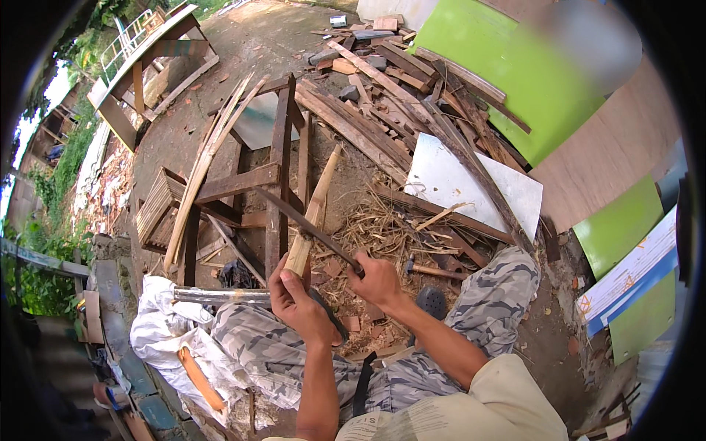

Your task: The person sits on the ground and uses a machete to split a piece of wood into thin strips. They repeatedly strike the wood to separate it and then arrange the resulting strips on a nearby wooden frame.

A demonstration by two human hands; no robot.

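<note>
My left hand [303, 307] is closed around the lower end of a pale bamboo piece [319, 192], which points up and away from me. My right hand [381, 282] grips a machete [300, 220] with a long, dark blade. The blade lies across the bamboo just beyond my left hand, near a knot, with its tip pointing to the far left. My right fingers hide most of the machete's handle. Beneath my hands, bamboo shavings [382, 234] cover the ground between my legs.
A dark wooden frame [282, 162] stands just ahead, with long split bamboo strips [209, 165] leaning on it. On the right lies a hammer [437, 271] near my leg. A white board [471, 184] and piled scrap wood [393, 70] lie beyond; a white sack [165, 316] is at left.
</note>
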